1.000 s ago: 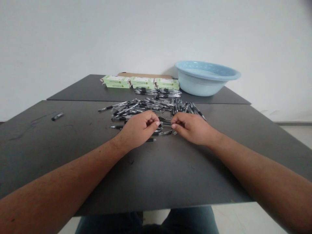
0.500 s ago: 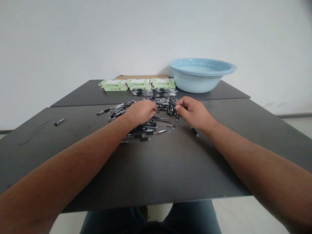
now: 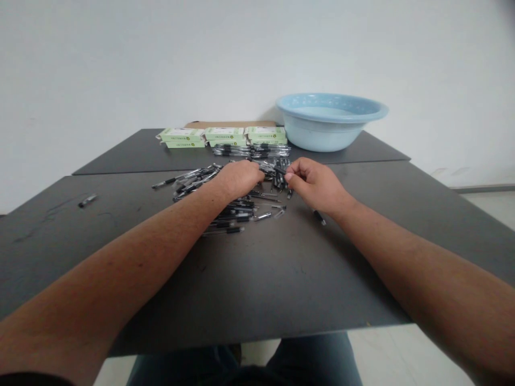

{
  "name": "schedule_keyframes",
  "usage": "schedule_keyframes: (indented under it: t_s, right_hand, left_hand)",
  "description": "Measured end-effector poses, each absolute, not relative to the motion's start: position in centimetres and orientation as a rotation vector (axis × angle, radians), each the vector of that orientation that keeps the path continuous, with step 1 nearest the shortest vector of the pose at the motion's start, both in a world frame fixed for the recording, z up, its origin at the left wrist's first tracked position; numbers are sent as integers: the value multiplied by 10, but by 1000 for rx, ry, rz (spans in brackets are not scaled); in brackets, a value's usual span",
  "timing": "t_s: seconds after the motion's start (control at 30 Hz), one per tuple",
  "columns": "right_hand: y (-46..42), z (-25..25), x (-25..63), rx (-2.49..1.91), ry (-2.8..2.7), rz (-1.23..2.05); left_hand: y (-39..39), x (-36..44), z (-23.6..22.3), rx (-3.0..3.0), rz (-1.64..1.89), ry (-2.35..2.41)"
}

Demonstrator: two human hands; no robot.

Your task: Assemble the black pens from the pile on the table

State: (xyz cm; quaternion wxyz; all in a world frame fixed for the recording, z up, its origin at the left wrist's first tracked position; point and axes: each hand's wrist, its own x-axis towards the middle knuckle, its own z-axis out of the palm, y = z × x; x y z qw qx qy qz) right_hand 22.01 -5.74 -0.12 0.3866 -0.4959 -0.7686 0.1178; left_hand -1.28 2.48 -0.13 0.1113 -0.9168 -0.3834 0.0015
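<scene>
Black-and-clear pens lie in a loose pile (image 3: pixel 237 214) in the middle of the table, with pen parts and caps (image 3: pixel 263 216) at its right edge. Over the pile is my left hand (image 3: pixel 241 178), its fingers closed; what they hold is hidden from view. My right hand (image 3: pixel 316 183), just right of the pile, pinches the end of a pen (image 3: pixel 280 170) between thumb and forefinger. The pen points left, toward my left fingertips. Beneath my right wrist lies another black pen piece (image 3: pixel 319 217).
Light green boxes (image 3: pixel 185 143) stand stacked at the back, with bundled pens (image 3: pixel 269 150) in front of them. A large pale blue basin (image 3: pixel 328 134) stands at the back right. A lone cap (image 3: pixel 87 201) lies at the left of the dark table (image 3: pixel 257 289).
My left hand has moved slightly right, closer to my right hand, which still pinches the pen. The whole view has shifted a little.
</scene>
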Motion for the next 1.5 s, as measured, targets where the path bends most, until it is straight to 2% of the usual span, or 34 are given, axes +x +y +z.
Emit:
schedule_keyframes:
  t_s: [0.3,0.63,0.97,1.5]
  right_hand:
    - [-58,0,220,-1273,-1966,311]
    - [-62,0,217,-1259,-1990,310]
    - [-75,-2,206,-1267,-2089,361]
    - [-86,-7,197,-1272,-2291,303]
  left_hand:
    - [20,-13,0,-2702,-52,-1150]
    - [-27,-49,16,-2720,-799,-1338]
    - [-78,-67,17,-2721,-1147,-1683]
    - [-75,-72,-13,-2805,-1222,-1490]
